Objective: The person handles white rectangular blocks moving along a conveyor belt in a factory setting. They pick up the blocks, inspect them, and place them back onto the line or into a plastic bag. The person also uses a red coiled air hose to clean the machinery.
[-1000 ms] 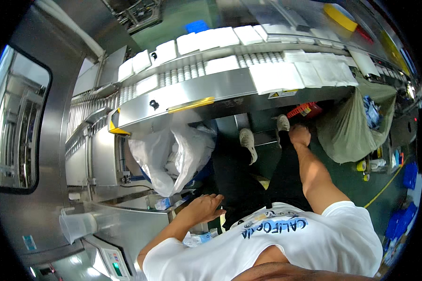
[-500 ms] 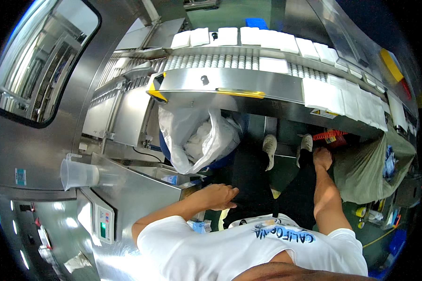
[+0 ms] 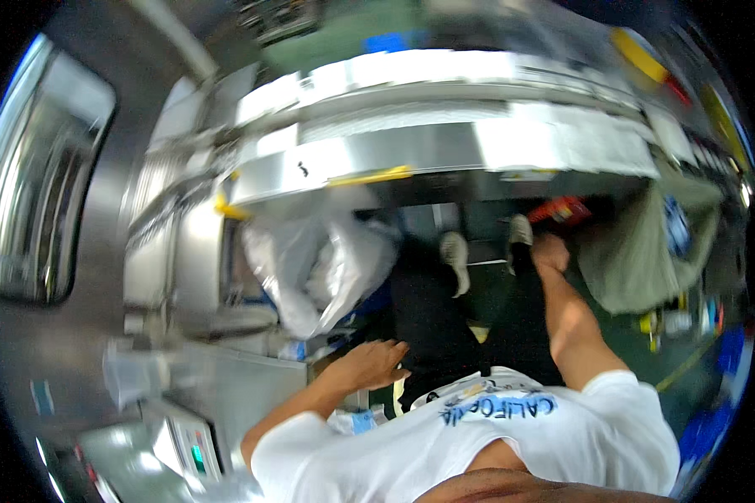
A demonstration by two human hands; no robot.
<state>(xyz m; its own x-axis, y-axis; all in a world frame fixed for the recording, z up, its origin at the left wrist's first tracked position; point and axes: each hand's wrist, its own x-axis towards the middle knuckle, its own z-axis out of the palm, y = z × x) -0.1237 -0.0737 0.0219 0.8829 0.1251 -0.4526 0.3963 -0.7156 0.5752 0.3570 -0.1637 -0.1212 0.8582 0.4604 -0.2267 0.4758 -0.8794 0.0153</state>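
My left hand point(image 3: 376, 364) rests beside my left thigh, palm turned inward, its fingers loosely bent and apart, and nothing shows in it. My right hand point(image 3: 551, 251) hangs by my right knee, next to the dark trousers point(image 3: 524, 293); its fingers are blurred and partly hidden. Nearest to my left hand stands a bin lined with a white translucent bag point(image 3: 319, 268), crumpled white material inside. Ahead runs a metal roller conveyor point(image 3: 403, 126) with white flat stacks point(image 3: 545, 138) on its front ledge at the right and more white stacks point(image 3: 432, 69) along its far side.
At the lower left are a clear plastic jug point(image 3: 130, 377) and a scale point(image 3: 189, 444) with a lit green display. A machine door with a window point(image 3: 46, 176) fills the left. A grey-green sack point(image 3: 646, 243) hangs at the right, near blue plastic point(image 3: 709, 419).
My view has swung and blurred, shifting the conveyor and bin leftward. A white piece now shows at the rollers' left end. Both hands keep their places by my legs.
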